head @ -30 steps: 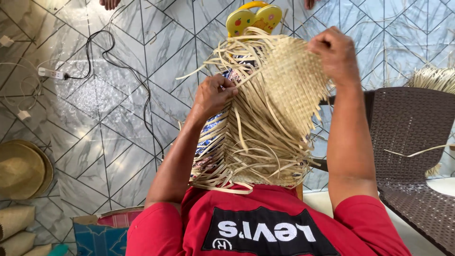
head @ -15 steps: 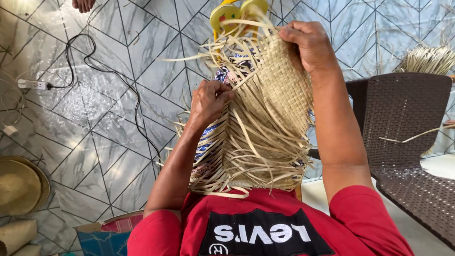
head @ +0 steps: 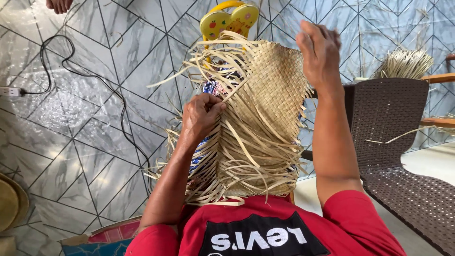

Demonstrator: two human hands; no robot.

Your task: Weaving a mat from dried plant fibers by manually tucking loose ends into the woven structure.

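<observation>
Two hands work one piece: a half-woven straw mat (head: 270, 95) propped upright on the lap, against the red shirt (head: 265, 227). Left hand (head: 201, 116) is closed in a pinch on loose straw strips (head: 237, 156) at the seam where finished weave ends; fingers curled tight, knuckles up, prob. to keep the last crossing from slipping. Right hand (head: 318, 54) is raised at the mat's upper right edge, fingers bent and loosely together; whether it grips a strip or just steadies the edge, can't tell from this angle. Woven part sits top and right, unwoven ends fan down and left w/ many curling free, so the open side faces the pinching hand.

Behind the mat, a patterned blue-white cloth (head: 211, 87) shows through the strips. Above it, a yellow child's chair back (head: 230, 19) w/ fruit pictures. Right: brown wicker chair (head: 393, 123), a bundle of dry straw (head: 403, 64) behind it. Floor is grey marble-look tile (head: 85, 142); black cable (head: 71, 57) runs to a white power strip (head: 9, 91) at left. Someone's bare foot (head: 59, 4) at top left edge. Straw hat rim (head: 12, 204) lower left.
</observation>
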